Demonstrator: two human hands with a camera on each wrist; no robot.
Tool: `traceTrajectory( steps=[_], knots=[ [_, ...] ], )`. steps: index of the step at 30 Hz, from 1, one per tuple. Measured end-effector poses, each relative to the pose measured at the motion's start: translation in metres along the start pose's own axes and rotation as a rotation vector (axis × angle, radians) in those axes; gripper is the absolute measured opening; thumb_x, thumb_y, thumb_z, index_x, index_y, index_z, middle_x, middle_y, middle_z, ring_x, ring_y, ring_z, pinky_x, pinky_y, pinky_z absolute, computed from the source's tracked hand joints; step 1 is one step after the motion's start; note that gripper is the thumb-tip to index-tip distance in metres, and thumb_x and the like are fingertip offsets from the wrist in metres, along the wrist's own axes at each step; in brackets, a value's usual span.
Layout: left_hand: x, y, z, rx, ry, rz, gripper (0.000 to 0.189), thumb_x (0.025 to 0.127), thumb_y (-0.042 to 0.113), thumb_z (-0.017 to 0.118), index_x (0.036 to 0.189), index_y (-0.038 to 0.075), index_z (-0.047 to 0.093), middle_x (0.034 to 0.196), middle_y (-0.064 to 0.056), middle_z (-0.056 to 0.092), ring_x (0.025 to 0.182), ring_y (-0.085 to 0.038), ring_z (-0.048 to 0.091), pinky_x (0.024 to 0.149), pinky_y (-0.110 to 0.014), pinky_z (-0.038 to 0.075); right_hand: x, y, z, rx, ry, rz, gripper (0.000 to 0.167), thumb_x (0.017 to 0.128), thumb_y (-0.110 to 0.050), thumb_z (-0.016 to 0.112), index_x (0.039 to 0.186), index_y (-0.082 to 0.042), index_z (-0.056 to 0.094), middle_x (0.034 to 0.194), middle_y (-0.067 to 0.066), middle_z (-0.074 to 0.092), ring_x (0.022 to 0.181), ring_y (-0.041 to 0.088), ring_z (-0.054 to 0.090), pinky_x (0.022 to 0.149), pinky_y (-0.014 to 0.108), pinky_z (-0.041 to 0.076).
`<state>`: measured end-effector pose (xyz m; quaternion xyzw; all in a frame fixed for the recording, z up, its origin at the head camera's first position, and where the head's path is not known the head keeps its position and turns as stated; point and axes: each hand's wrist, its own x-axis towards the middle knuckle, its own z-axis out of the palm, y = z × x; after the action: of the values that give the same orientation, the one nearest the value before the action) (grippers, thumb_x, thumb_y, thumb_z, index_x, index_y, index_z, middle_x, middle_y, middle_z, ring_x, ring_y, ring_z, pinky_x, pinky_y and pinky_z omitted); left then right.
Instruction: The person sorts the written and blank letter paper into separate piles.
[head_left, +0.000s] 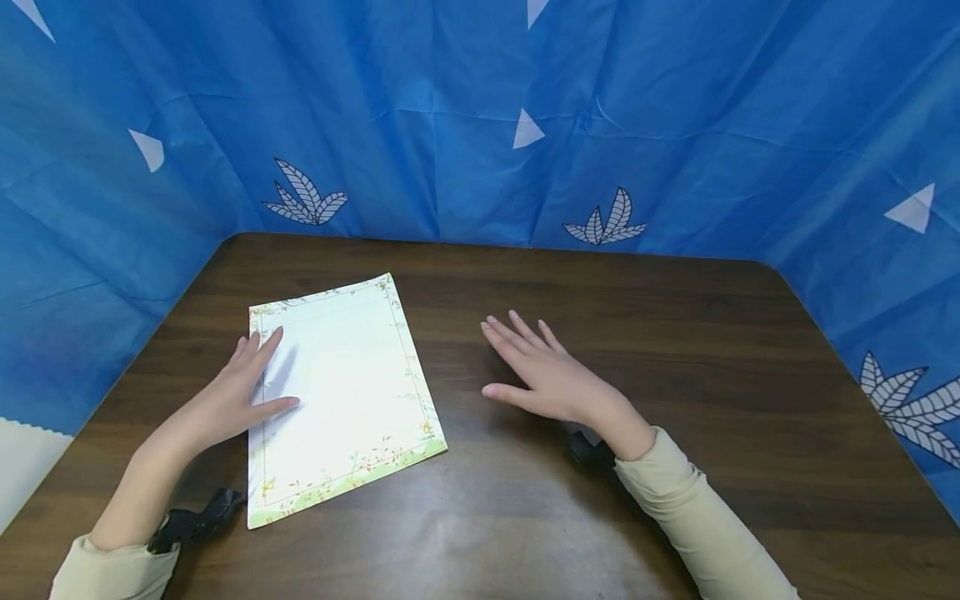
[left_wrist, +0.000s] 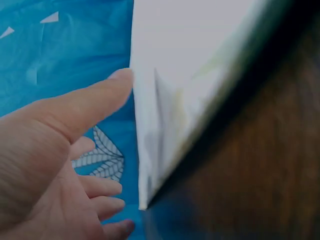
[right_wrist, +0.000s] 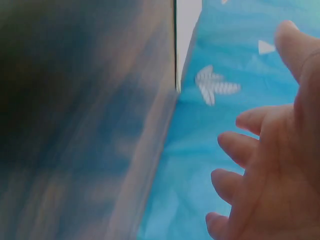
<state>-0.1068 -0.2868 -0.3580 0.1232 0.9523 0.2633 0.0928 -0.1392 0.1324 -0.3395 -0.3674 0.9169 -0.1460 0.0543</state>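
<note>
A white sheet of stationery [head_left: 345, 375] with a green and orange floral border lies slightly turned on the left half of the table. Over its left edge my left hand [head_left: 228, 396] hovers with fingers spread, casting a shadow on the page. The left wrist view shows that hand [left_wrist: 60, 165] with thumb and fingers apart and nothing between them, the paper [left_wrist: 150, 100] beyond the thumb. To the right of the sheet, my right hand [head_left: 543, 375] is held above the bare wood, its fingers extended. In the right wrist view its palm [right_wrist: 270, 175] holds nothing.
The dark brown wooden table [head_left: 675, 358] has rounded far corners. A blue curtain [head_left: 465, 125] with white triangles and leaf prints stands along its back and sides. Black straps with small devices [head_left: 198, 521] sit at both wrists, below beige sleeves [head_left: 697, 517].
</note>
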Motion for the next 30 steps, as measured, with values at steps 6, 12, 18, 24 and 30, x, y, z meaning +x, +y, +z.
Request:
traceTrajectory(
  steps=[6, 12, 18, 24, 30],
  knots=[
    [-0.001, -0.008, 0.004, -0.036, -0.029, -0.015, 0.105, 0.079, 0.033, 0.074, 0.147, -0.003, 0.002, 0.145, -0.037, 0.001, 0.132, -0.050, -0.009, 0.097, -0.070, 0.009, 0.021, -0.021, 0.017, 0.053, -0.069, -0.098, 0.087, 0.088, -0.058, 0.053, 0.151, -0.015, 0.013, 0.155, 0.001, 0.008, 0.140, 0.022, -0.001, 0.109, 0.051, 0.003],
    [-0.002, -0.008, 0.006, -0.042, -0.039, -0.036, 0.104, 0.080, 0.034, 0.073, 0.148, 0.000, 0.003, 0.145, -0.038, 0.005, 0.132, -0.051, -0.001, 0.095, -0.070, 0.015, 0.038, -0.038, 0.031, 0.079, -0.180, -0.143, 0.090, 0.086, -0.056, 0.057, 0.152, -0.015, 0.010, 0.155, 0.002, 0.006, 0.140, 0.022, 0.003, 0.110, 0.049, 0.006],
    [-0.002, -0.009, 0.007, -0.045, -0.028, -0.028, 0.103, 0.080, 0.034, 0.073, 0.149, 0.001, 0.004, 0.145, -0.038, 0.005, 0.132, -0.051, 0.000, 0.094, -0.071, 0.016, 0.046, -0.047, 0.041, 0.049, -0.282, -0.145, 0.090, 0.085, -0.053, 0.060, 0.151, -0.014, 0.013, 0.155, 0.004, 0.005, 0.140, 0.023, -0.001, 0.110, 0.046, 0.007],
    [-0.001, -0.016, 0.003, -0.160, 0.027, -0.055, 0.094, 0.089, 0.034, 0.064, 0.148, -0.001, 0.000, 0.146, -0.036, 0.002, 0.132, -0.051, 0.006, 0.095, -0.069, 0.019, 0.046, -0.051, 0.043, -0.004, -0.327, -0.119, 0.088, 0.085, -0.053, 0.060, 0.151, -0.014, 0.016, 0.155, 0.003, 0.003, 0.140, 0.021, -0.005, 0.111, 0.045, 0.006],
    [-0.004, -0.018, -0.002, -0.363, 0.097, -0.136, 0.081, 0.098, 0.031, 0.050, 0.146, -0.006, -0.004, 0.148, -0.033, -0.003, 0.134, -0.047, -0.001, 0.101, -0.063, 0.012, 0.046, -0.052, 0.044, -0.016, -0.328, -0.125, 0.089, 0.085, -0.053, 0.059, 0.151, -0.014, 0.014, 0.155, 0.003, 0.001, 0.140, 0.021, -0.005, 0.111, 0.044, 0.005]
  ],
)
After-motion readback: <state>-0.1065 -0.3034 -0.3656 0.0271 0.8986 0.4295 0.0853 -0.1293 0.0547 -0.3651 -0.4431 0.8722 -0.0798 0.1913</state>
